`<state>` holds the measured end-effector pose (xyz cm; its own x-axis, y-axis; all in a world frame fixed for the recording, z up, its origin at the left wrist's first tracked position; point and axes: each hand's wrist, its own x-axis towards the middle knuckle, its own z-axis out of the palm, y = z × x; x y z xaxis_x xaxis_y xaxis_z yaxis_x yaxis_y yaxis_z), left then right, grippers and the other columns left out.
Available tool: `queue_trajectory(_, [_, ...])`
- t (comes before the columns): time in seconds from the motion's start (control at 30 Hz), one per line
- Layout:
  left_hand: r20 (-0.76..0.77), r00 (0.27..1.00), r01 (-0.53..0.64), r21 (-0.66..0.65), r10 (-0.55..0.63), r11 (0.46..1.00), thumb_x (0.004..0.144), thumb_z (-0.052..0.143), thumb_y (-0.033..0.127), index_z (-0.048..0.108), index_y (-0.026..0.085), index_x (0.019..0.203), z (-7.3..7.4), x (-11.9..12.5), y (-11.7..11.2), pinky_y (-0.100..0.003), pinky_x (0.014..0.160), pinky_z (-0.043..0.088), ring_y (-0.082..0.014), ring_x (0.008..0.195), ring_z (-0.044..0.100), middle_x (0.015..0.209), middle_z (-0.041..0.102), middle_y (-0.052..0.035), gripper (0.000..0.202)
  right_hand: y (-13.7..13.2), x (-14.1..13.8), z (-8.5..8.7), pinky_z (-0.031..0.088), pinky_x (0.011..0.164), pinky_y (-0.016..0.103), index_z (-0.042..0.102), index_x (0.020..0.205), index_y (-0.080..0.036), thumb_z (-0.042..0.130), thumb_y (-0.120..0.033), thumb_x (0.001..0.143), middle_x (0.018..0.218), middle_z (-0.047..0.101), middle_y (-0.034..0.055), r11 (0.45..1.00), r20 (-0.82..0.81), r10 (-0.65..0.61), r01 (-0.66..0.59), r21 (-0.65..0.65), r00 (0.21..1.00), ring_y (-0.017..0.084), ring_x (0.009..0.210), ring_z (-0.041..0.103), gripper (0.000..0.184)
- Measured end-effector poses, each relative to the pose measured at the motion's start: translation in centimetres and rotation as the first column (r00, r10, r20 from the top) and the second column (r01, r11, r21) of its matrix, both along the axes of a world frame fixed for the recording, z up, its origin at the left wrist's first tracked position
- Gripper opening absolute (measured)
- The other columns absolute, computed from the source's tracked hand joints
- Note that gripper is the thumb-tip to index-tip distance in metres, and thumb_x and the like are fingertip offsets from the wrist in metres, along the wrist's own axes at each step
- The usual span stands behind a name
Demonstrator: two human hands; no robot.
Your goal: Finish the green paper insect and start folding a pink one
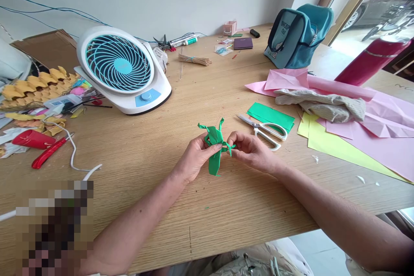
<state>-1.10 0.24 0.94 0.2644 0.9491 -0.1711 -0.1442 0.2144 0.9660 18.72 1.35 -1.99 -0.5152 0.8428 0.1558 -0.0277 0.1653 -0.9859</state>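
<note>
A folded green paper figure with thin twisted limbs is held above the wooden table. My left hand pinches its body between thumb and fingers. At the figure's right side, my right hand has its fingertips closed round one of the thin green limbs. A flat strip of the figure hangs down below my left thumb. Just past my right hand lie white-handled scissors, partly on top of green paper sheets.
A white and blue fan stands at the back left, near yellow honeycomb paper and red-handled pliers. Pink paper, yellow paper, a grey glove, a magenta bottle and a teal bag are at right.
</note>
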Motion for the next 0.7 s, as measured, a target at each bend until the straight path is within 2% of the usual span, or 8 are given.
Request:
queue_trajectory(0.07, [-0.003,1.0,0.001,-0.007,-0.001,1.0,0.07,0.084,0.036,0.067,0.016,0.088,0.2,0.0,0.0,-0.028,0.082,0.046,-0.014,0.084,0.061,0.086,0.068,-0.0008,0.031,-0.1,0.0,0.3,0.046,0.069,0.028,0.059,0.094,-0.019,0.063,-0.027,0.09,0.086,0.059,0.0008,0.998,0.045,-0.018,0.015,0.067,0.999,0.012,0.074,0.054,0.01])
queue_trajectory(0.13, [0.015,1.0,0.006,-0.022,-0.006,1.0,0.07,0.084,0.035,0.067,0.016,0.086,0.4,0.0,0.0,-0.028,0.08,0.046,-0.0135,0.082,0.06,0.086,0.068,-0.0009,0.03,-0.2,0.0,0.7,0.048,0.072,0.03,0.063,0.095,-0.019,0.063,-0.025,0.091,0.088,0.061,0.0025,0.982,0.087,-0.056,0.039,0.187,0.995,0.013,0.077,0.056,0.008])
queue_trajectory(0.23, [0.067,0.998,0.026,-0.069,-0.021,0.997,0.068,0.085,0.034,0.066,0.016,0.084,0.6,0.1,0.0,-0.027,0.074,0.045,-0.0119,0.075,0.058,0.08,0.066,0.0002,0.031,-0.4,-0.1,1.4,0.049,0.069,0.031,0.067,0.092,-0.02,0.063,-0.026,0.092,0.086,0.06,0.0032,0.926,0.108,-0.123,0.075,0.371,0.987,0.014,0.074,0.056,0.007])
queue_trajectory(0.33, [0.076,0.997,0.033,-0.089,-0.027,0.996,0.065,0.087,0.034,0.065,0.016,0.083,0.7,0.2,0.0,-0.026,0.071,0.044,-0.011,0.07,0.057,0.076,0.064,0.0015,0.033,-0.5,-0.1,1.9,0.05,0.066,0.032,0.067,0.089,-0.021,0.06,-0.026,0.094,0.084,0.06,0.004,0.883,0.111,-0.152,0.085,0.462,0.982,0.015,0.072,0.056,0.009])
queue_trajectory(0.57, [-0.026,0.999,0.03,0.002,-0.03,1.0,0.07,0.084,0.038,0.064,0.017,0.085,0.8,0.1,-0.1,-0.027,0.075,0.046,-0.012,0.072,0.058,0.078,0.065,0.001,0.032,-0.7,-0.1,2.2,0.049,0.066,0.031,0.063,0.088,-0.02,0.058,-0.022,0.093,0.084,0.058,0.0038,0.888,0.173,-0.164,0.069,0.454,0.971,0.014,0.072,0.055,0.007])
queue_trajectory(0.7, [-0.07,0.998,0.008,0.099,-0.001,0.995,0.07,0.083,0.037,0.064,0.017,0.085,0.4,0.2,-0.1,-0.027,0.076,0.048,-0.0123,0.074,0.059,0.079,0.065,0.0018,0.031,-0.9,-0.4,1.9,0.046,0.066,0.029,0.062,0.088,-0.018,0.058,-0.021,0.091,0.085,0.057,0.0034,0.935,0.228,-0.165,0.079,0.345,0.96,0.014,0.073,0.053,0.006])
